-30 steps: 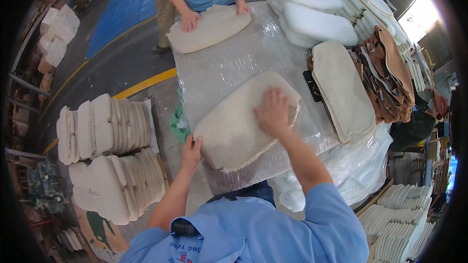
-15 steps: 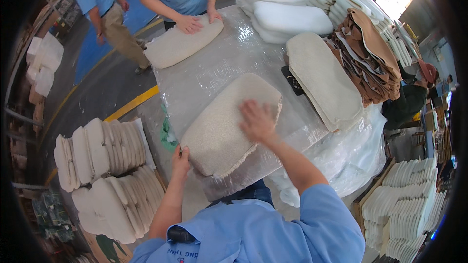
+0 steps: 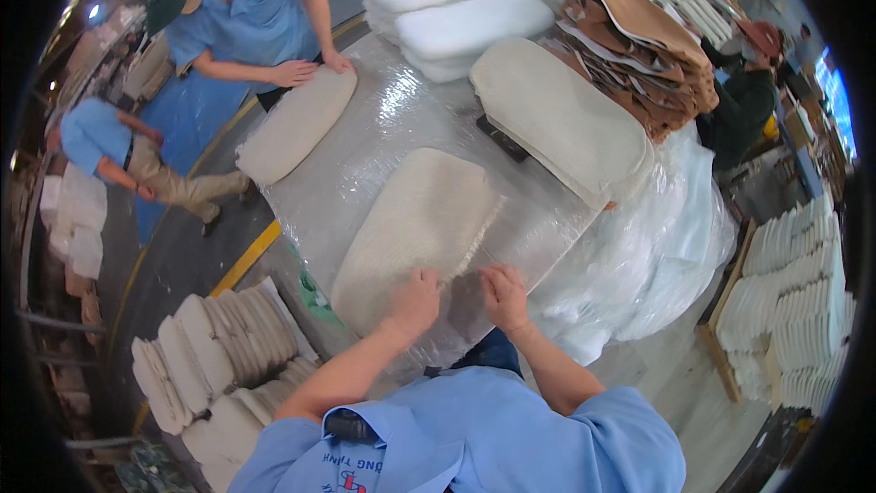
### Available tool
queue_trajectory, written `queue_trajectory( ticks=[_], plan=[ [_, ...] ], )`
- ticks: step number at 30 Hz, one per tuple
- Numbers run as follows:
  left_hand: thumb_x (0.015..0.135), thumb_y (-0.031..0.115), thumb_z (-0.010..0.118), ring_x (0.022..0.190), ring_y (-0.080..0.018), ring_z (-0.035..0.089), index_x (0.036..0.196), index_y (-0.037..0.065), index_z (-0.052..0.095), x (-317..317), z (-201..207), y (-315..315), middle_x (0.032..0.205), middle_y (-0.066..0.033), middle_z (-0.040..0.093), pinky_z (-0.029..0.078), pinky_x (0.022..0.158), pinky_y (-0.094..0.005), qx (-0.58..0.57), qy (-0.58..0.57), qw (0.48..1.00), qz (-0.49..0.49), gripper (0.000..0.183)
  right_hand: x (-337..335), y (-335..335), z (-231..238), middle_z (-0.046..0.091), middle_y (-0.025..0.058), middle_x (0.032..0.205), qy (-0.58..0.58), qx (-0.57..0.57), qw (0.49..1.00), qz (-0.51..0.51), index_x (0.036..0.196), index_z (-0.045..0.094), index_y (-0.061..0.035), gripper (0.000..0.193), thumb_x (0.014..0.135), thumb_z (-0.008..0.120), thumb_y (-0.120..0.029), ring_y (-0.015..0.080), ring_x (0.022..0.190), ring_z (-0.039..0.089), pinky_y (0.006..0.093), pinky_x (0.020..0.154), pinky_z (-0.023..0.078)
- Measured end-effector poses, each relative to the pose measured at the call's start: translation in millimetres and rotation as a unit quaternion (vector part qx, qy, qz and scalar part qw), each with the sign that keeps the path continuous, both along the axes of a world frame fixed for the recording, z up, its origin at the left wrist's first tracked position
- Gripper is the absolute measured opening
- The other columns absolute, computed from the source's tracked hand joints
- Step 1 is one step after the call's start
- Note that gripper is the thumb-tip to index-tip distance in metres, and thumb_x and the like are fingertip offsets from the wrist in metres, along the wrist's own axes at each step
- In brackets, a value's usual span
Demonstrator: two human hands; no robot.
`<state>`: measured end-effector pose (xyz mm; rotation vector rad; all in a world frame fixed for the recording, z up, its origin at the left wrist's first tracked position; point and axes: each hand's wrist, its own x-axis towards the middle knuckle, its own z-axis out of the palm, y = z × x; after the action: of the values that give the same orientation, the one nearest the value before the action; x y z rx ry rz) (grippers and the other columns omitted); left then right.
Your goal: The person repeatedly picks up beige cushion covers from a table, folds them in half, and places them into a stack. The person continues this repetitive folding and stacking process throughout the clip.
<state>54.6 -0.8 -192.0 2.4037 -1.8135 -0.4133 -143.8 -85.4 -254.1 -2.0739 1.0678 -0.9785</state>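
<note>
A beige fabric-covered cushion (image 3: pixel 415 210) lies in front of me on a plastic-covered table, with a frayed edge along its right side. My left hand (image 3: pixel 412 303) is closed at the cushion's near right edge, its fingers curled against the fabric. Just right of that edge, a little apart from the cushion, my right hand (image 3: pixel 505 296) is held in a pinch. Whatever may be between its fingertips is too small to make out.
Across the table (image 3: pixel 383 119) a co-worker's hands rest on another beige cushion (image 3: pixel 301 123). White padding (image 3: pixel 474 23), stacked beige covers (image 3: pixel 561 119) and folded brown material (image 3: pixel 648 46) lie at the far right. Cushion stacks (image 3: pixel 210 347) stand at left. Another person walks beyond.
My right hand has come off the cushion's top toward me and closed into a pinch. My left hand has moved right from the cushion's left corner to its near right edge.
</note>
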Motion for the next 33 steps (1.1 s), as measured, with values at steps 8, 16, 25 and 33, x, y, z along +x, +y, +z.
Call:
queue_trajectory(
  ticks=[8,16,25,33],
  plan=[
    [0.102,0.024,0.065,0.063,-0.0289,0.058,0.088,-0.001,0.061,41.9,14.9,-25.8,0.071,-0.0178,0.061,0.046,0.062,-0.0415,-0.145,0.381,0.906,0.117,0.028,37.9,2.4,23.8,0.065,0.0085,0.131,-0.006,-0.16,0.972,0.17,0.125,0.07,-0.0127,0.038,0.087,0.076,-0.012,0.0312,0.13,0.058,0.0549,0.113,0.044],
    [0.103,0.021,0.066,0.062,-0.0199,0.051,0.086,-0.001,0.058,29.7,32.4,-34.4,0.069,-0.0161,0.055,0.043,0.059,-0.0394,-0.142,0.278,0.949,0.054,0.029,84.4,-46.9,32.5,0.059,0.0106,0.137,-0.039,-0.068,0.993,-0.086,0.124,0.069,-0.0135,0.046,0.081,0.084,-0.02,0.0347,0.133,0.054,0.0566,0.114,0.042],
    [0.103,0.022,0.067,0.066,-0.0103,0.048,0.089,-0.002,0.061,19.2,22.4,-55.1,0.069,-0.0069,0.054,0.042,0.06,-0.0331,-0.133,0.362,0.92,0.069,0.028,64.4,-88.5,-42.1,0.069,0.0102,0.106,-0.39,0.424,0.803,-0.152,0.109,0.078,-0.0036,0.02,0.094,0.079,-0.018,0.0153,0.085,0.066,0.0327,0.075,0.055],
    [0.107,0.02,0.064,0.071,-0.0078,0.048,0.101,0.001,0.069,41.3,8.5,-46.7,0.075,0.0019,0.056,0.041,0.063,-0.0287,-0.088,0.319,0.942,0.049,0.021,87.0,-58.2,4.8,0.071,0.008,0.086,-0.232,0.244,0.932,-0.134,0.111,0.077,-0.0041,0.022,0.096,0.078,-0.02,0.0192,0.076,0.065,0.0353,0.075,0.055]
  ],
)
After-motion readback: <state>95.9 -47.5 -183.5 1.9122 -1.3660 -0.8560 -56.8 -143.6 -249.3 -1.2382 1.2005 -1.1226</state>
